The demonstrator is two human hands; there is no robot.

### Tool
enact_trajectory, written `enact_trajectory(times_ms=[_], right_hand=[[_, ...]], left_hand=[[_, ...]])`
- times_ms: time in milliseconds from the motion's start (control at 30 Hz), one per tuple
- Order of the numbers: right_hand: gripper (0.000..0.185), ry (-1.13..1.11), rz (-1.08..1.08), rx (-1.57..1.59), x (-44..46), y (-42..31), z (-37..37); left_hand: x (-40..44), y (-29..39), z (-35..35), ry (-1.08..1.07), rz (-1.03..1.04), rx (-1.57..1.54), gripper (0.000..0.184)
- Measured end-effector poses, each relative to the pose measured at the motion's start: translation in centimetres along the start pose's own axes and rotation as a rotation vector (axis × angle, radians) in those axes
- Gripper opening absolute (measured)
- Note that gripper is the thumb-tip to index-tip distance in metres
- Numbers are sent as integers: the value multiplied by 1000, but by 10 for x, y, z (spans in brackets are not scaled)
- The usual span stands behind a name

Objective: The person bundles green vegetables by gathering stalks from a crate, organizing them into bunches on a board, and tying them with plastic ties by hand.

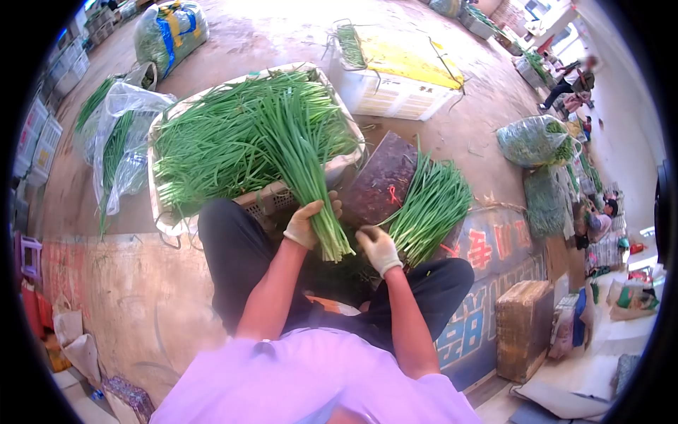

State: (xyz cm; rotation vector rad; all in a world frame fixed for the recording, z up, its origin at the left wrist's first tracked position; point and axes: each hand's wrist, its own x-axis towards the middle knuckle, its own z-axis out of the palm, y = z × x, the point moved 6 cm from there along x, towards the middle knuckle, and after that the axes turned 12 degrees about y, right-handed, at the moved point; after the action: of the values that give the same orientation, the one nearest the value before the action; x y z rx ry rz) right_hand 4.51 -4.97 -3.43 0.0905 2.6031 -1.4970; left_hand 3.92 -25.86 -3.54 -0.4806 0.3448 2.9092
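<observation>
My left hand, in a pale glove with bare fingertips, is wrapped round a bundle of long green stalks, its pale cut ends pointing down toward my lap. Close to the right, my right hand, gloved the same way, has its fingers bent near the cut ends of a second green pile; whether they pinch anything is too small to tell. That pile lies on a dark reddish board. Left of the board, a large crate is heaped with more green stalks.
A white foam box with a yellow cover stands beyond the board. Clear plastic bags of greens lie left of the crate. Stuffed bags and a taped carton are at the right. Other people are at the far right.
</observation>
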Motion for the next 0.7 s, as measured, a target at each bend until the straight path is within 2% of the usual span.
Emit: enact_trajectory(times_ms=[33,100,133,200,233,267,300,367,467,500,533,600,667,700], right_hand=[[50,-61,81,197,-2,-27,-1],[48,-157,-149,181,-13,-93,7],[48,-156,-150,182,-16,-100,14],[52,-71,-170,-111,-15,-104,23],[52,-83,-170,-114,-11,-102,26],[52,-74,-193,103,-7,-101,25],[52,-62,-206,318,-4,-99,26],[49,-105,-161,313,-3,-89,34],[46,-176,-131,-128,-1,-83,40],[46,-177,-129,-129,-3,-87,38],[44,-190,-107,-183,-3,-86,37],[43,-196,-88,-239,-1,-86,33],[43,-186,-251,-384,-1,-92,29],[43,-181,-257,-386,-1,-91,28]], left_hand=[[4,-4,-5,23,-18,39,53],[6,-11,-4,6,-53,106,58],[4,-9,5,-52,-4,165,59],[-7,-3,33,-112,47,221,60],[-17,5,53,-208,110,215,61],[-26,10,59,-290,172,206,61],[-25,10,48,-264,178,195,61],[-13,-6,14,-179,69,141,57],[-5,-35,-23,-8,-19,47,50],[-4,-44,-35,84,-85,-4,49],[-6,-45,-35,76,-76,-4,43],[-8,-44,-35,81,-91,-33,40],[-11,-42,-23,76,-104,-58,38],[-15,-39,-18,115,-64,-77,39]])
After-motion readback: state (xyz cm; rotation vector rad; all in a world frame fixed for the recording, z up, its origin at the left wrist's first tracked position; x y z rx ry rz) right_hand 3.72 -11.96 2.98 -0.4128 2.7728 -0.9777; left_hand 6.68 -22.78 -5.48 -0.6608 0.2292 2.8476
